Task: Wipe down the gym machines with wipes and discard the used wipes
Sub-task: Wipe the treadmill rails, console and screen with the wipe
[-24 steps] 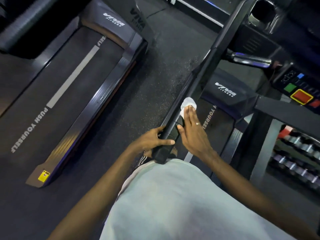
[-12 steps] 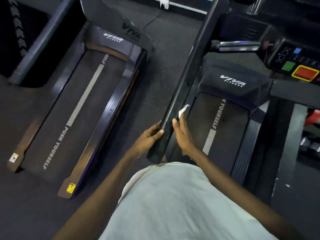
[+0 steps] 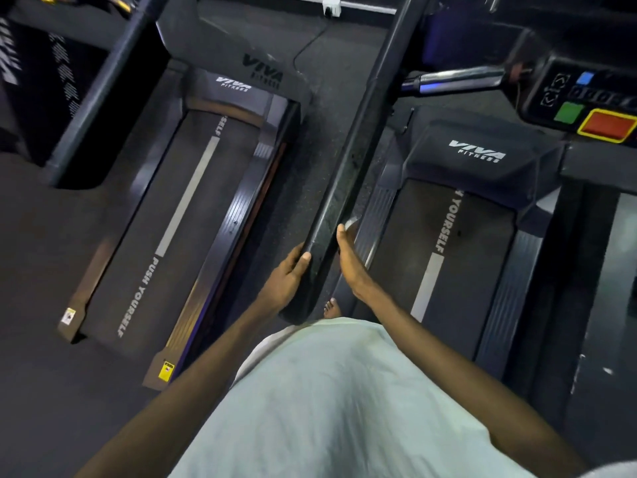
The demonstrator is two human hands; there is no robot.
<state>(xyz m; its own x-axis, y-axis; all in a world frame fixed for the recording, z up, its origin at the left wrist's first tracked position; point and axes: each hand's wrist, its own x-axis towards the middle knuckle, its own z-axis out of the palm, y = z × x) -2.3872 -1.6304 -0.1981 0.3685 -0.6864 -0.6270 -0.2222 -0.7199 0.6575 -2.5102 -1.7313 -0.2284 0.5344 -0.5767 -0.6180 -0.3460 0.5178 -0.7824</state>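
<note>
The right hand (image 3: 348, 262) is showing edge-on, its fingers straight and held together, pressing flat against the right face of the black handrail (image 3: 348, 160). The palm is turning away from the camera, so what lies under it cannot be seen. Only a pale sliver of the wipe (image 3: 352, 222) is peeking out just past the fingertips, dim and hard to separate from the shine behind it. The left hand (image 3: 287, 276) is gripping the near end of the same handrail from its left side, with the thumb lying over the top edge and the other fingers curling out of sight underneath. The handrail is running far and right until the frame's top edge cuts it off. Just beyond its near end, a few toes (image 3: 331, 308) are showing above a pale shirt (image 3: 344, 391) that is hiding the rest of the body. To the right the treadmill belt (image 3: 448, 270) is lying below, its printed line partly covered by the motor cover (image 3: 477, 157). At the far right the console (image 3: 568, 112) is getting clipped by the frame, its small markings blurred. To the left a second treadmill (image 3: 179, 219) is standing on the dark floor (image 3: 41, 391).
</note>
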